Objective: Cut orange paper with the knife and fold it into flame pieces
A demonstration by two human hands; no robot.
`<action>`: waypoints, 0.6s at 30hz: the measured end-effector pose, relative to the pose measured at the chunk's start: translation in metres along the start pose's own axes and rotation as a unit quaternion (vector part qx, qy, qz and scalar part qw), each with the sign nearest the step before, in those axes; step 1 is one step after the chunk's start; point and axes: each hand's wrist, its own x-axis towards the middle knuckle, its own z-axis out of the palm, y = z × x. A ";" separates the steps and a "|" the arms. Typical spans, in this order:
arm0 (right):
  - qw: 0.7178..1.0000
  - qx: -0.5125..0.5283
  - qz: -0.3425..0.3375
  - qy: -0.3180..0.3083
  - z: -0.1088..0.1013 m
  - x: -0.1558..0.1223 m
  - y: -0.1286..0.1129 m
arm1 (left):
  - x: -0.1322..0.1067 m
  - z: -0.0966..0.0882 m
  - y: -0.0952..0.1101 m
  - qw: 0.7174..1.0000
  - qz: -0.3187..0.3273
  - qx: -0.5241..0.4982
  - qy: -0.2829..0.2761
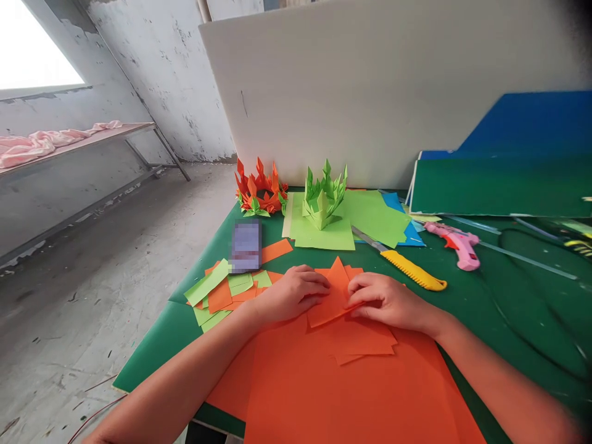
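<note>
My left hand (296,293) and my right hand (386,300) press on a small folded orange paper piece (335,293) lying on a stack of orange sheets (324,382). Both hands' fingers are curled and pinched on the fold's edges, the left on its left side, the right on its right side. The pointed tip of the fold shows between the hands. The table under them is covered in green (485,296).
A finished orange paper crown (259,188) and a green one (324,197) stand at the back on green sheets. A yellow utility knife (407,266), a pink glue gun (456,242), cut paper scraps (222,290) and a phone (246,245) lie around. White board behind; table edge at left.
</note>
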 end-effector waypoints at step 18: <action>0.990 0.047 0.099 0.094 0.017 0.007 0.007 | -0.002 -0.008 -0.005 0.998 -0.024 0.031 -0.043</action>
